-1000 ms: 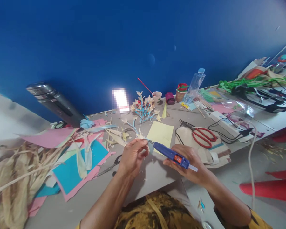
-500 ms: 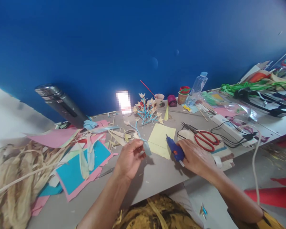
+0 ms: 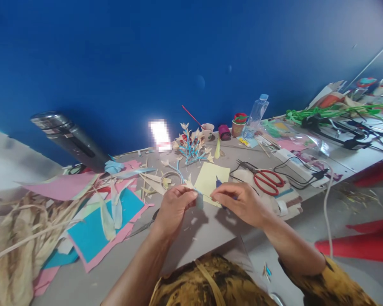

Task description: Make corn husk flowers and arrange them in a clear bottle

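My left hand (image 3: 175, 208) pinches a light-blue wrapped stem (image 3: 180, 168) with a pale grey-blue leaf (image 3: 199, 201) at its lower end. Pale petals top this stem. My right hand (image 3: 239, 204) hovers just right of the leaf, its fingers bent, with nothing visible in them. Behind it, mostly hidden, the blue glue gun (image 3: 218, 182) lies on the table by a yellow paper sheet (image 3: 212, 176). A bunch of pale flowers on blue stems (image 3: 191, 151) is farther back.
Red-handled scissors (image 3: 268, 180) lie right, near a white power strip (image 3: 298, 165). Blue paper (image 3: 107, 225) and dried husks (image 3: 15, 246) cover the left. A flask (image 3: 73, 140), paper cup (image 3: 207, 131) and plastic bottle (image 3: 257, 115) stand along the wall.
My right hand has let go of the glue gun and moved left, toward the leaf. My left hand still grips the stem. The view has shifted slightly right.
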Demonstrator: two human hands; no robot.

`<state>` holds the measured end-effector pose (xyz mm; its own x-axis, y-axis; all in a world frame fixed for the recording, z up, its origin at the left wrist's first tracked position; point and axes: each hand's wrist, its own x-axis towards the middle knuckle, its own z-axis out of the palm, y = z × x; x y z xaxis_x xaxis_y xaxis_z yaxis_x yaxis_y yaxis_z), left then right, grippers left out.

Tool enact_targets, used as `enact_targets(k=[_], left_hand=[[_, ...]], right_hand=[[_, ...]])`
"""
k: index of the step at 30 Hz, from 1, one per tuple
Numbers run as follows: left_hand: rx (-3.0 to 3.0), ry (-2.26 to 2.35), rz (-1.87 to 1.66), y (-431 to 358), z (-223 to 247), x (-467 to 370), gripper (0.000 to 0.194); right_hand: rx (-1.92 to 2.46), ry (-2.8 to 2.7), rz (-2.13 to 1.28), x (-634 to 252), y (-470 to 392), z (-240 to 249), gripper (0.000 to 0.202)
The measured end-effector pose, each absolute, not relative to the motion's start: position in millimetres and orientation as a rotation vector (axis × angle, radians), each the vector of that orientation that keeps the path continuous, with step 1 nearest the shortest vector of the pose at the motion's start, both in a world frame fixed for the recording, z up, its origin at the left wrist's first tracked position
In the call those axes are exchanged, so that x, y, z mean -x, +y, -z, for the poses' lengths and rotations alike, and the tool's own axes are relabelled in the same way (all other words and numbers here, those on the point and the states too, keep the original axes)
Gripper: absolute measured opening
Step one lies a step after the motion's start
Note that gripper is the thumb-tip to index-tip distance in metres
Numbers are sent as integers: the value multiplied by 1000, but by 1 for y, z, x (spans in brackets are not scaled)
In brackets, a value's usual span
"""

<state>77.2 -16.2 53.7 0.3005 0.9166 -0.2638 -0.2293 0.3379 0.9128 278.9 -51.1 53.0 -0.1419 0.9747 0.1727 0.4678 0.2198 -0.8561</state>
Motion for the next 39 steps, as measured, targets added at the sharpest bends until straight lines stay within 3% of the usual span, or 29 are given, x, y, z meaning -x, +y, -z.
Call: enact_targets(k=[4,20,25,32,39], left_hand=[[-968,983,-902,-19,-55,-75,8],[-848,895,-930,-24,-55,-67,22],[-896,989,-946,-26,-55,-65,19],[-985,1131,-1039,-33,-56,-71,15],[-934,1160,-1089,-37,-57,-74,15]], right_hand=[[1293,-1559,-1043,-257,-49,-53,21],[1313,-1364,-852,-225,-55,-46,12],[1365,-1378,-644,-218,-58,-43,16],[1356,-1512,-95,-206,-60,-31,27],[1354,-1510,-57,-200,-57,-30,28]])
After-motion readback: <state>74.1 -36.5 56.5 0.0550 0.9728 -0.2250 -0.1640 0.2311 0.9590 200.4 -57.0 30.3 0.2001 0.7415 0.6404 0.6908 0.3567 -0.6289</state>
